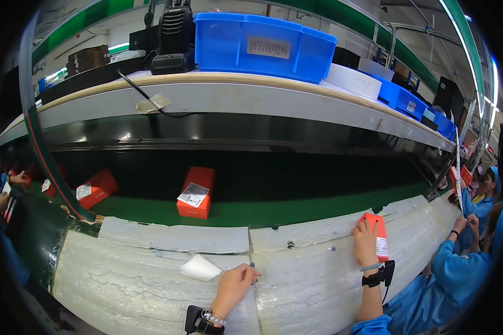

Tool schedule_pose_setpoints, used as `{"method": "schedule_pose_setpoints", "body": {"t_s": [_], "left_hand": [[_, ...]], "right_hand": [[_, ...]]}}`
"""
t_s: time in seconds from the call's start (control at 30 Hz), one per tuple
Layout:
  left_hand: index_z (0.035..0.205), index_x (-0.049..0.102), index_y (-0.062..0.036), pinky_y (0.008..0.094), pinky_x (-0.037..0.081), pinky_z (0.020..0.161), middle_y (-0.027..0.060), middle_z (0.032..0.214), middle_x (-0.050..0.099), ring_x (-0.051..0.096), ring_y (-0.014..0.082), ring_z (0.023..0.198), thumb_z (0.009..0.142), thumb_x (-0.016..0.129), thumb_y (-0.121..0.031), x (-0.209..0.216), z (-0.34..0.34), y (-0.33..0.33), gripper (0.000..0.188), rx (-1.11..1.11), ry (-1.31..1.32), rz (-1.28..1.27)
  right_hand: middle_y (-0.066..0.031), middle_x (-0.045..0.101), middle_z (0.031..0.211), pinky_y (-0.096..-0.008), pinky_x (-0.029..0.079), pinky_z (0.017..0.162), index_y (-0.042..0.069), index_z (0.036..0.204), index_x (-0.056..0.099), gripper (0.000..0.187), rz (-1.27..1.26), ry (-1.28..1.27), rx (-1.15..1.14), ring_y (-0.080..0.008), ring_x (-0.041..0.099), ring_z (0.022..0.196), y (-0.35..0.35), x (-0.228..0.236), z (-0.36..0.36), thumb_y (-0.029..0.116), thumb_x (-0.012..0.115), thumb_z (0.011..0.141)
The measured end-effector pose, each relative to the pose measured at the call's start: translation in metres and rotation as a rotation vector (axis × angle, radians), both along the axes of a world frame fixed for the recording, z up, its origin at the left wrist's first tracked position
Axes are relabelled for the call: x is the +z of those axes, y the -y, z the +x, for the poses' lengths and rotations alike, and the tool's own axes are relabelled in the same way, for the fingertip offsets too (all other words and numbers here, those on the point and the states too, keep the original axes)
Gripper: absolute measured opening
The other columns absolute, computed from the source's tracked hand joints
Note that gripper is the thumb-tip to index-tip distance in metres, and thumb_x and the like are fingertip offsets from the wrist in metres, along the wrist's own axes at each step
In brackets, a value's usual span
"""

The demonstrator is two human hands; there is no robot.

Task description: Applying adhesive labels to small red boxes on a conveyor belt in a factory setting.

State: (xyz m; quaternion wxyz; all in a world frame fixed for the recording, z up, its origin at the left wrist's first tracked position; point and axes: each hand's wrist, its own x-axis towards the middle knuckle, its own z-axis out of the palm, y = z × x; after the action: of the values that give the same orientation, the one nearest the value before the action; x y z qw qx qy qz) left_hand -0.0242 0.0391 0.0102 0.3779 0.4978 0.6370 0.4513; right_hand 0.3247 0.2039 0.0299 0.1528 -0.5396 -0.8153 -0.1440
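My left hand (235, 289) is over the middle of the plastic-covered bench, its fingers pinched together. Something small and dark shows at the fingertips, too small to name. Just left of it lies a folded white paper (200, 268). Farther right, my right hand (365, 243) grips a flat red box (381, 237) from above, its fingers spread over the top. A white label shows on the near part of this box, which rests on the bench.
Past the bench runs a green conveyor belt (251, 207), carrying red labelled boxes (196, 192) toward the left. Above it, a shelf (235, 95) bears a blue bin (262, 47) and a black two-way radio (173, 42). People in blue sit at the right (464, 262); another person's hands (18, 177) show far left.
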Motion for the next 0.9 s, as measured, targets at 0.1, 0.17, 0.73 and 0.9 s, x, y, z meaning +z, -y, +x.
{"method": "schedule_pose_setpoints", "body": {"t_s": [0.1,0.17,0.73,0.9], "left_hand": [[0.088,0.068,-0.0006,0.0245,0.051,0.063,0.0048,0.074,0.069,0.064,0.0112,0.064,0.096,0.050,-0.021,-0.001,0.001,0.000,0.028,-0.016,-0.041,-0.015],[0.087,0.068,-0.0010,0.0246,0.051,0.062,0.0049,0.074,0.069,0.065,0.0116,0.064,0.096,0.050,-0.022,-0.002,0.001,-0.001,0.029,-0.007,-0.043,-0.002],[0.072,0.063,-0.0019,0.0266,0.042,0.049,0.0050,0.056,0.062,0.058,0.0104,0.050,0.095,0.054,-0.025,0.001,0.001,-0.002,0.034,0.359,0.134,0.218],[0.073,0.064,-0.0035,0.0268,0.043,0.050,0.0051,0.055,0.061,0.058,0.0116,0.050,0.094,0.054,-0.023,0.001,0.002,0.000,0.030,0.305,0.125,0.216]], "right_hand": [[-0.0105,0.056,0.106,-0.0508,0.033,0.103,0.010,0.093,0.065,0.029,0.101,0.076,0.079,-0.0331,0.048,0.115,-0.006,0.001,-0.025,-0.004,0.062,0.067],[-0.0122,0.057,0.108,-0.0492,0.037,0.099,0.009,0.098,0.065,0.032,-0.036,-0.064,0.284,-0.0333,0.051,0.112,-0.006,-0.005,-0.066,-0.002,0.063,0.068],[-0.0146,0.049,0.122,-0.0460,0.052,0.067,0.002,0.112,0.057,0.070,-0.127,-0.260,0.114,-0.0334,0.056,0.092,-0.019,-0.019,-0.418,0.059,0.062,0.072],[-0.0187,0.055,0.117,-0.0440,0.054,0.072,-0.001,0.113,0.057,0.068,-0.105,-0.332,0.266,-0.0383,0.059,0.091,-0.022,-0.001,-0.354,0.051,0.066,0.069]]}}
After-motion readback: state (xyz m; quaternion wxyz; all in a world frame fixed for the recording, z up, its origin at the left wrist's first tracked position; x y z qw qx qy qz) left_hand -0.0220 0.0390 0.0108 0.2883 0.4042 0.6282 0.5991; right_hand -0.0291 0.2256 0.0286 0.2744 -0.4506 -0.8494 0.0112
